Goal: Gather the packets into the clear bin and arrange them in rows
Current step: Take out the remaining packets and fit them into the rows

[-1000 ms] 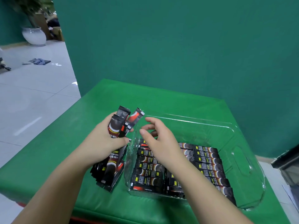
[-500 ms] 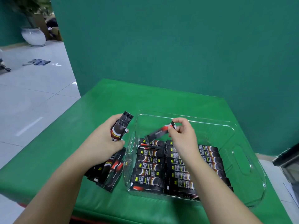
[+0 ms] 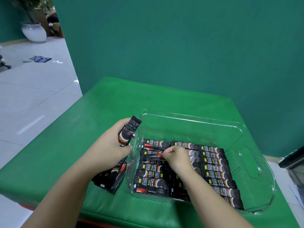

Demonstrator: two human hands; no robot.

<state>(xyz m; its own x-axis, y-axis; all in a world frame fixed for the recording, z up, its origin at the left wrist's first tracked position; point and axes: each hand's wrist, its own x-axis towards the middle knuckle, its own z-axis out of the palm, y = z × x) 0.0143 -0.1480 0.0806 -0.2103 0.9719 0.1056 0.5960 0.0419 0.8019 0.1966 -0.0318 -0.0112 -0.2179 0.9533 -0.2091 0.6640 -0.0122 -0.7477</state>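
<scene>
A clear plastic bin (image 3: 194,119) stands on the green table (image 3: 115,102). Black coffee packets (image 3: 213,163) lie flat in rows across its floor. My left hand (image 3: 107,150) grips a bundle of packets (image 3: 127,134) just outside the bin's left wall, their tops sticking up past my fingers and their lower ends fanning out on the table. My right hand (image 3: 176,156) is inside the bin, low over the rows, pinching the end of a single packet (image 3: 152,157) that lies across the left row.
The bin's far part holds no packets. A teal wall stands behind the table. White tiled floor drops away at the left, with a white plant pot (image 3: 33,32) far off. A dark object (image 3: 292,163) sits beyond the table's right edge.
My right hand has taken one packet from the bundle, carried it over the bin and lowered it onto the left row. The left hand has stayed beside the bin.
</scene>
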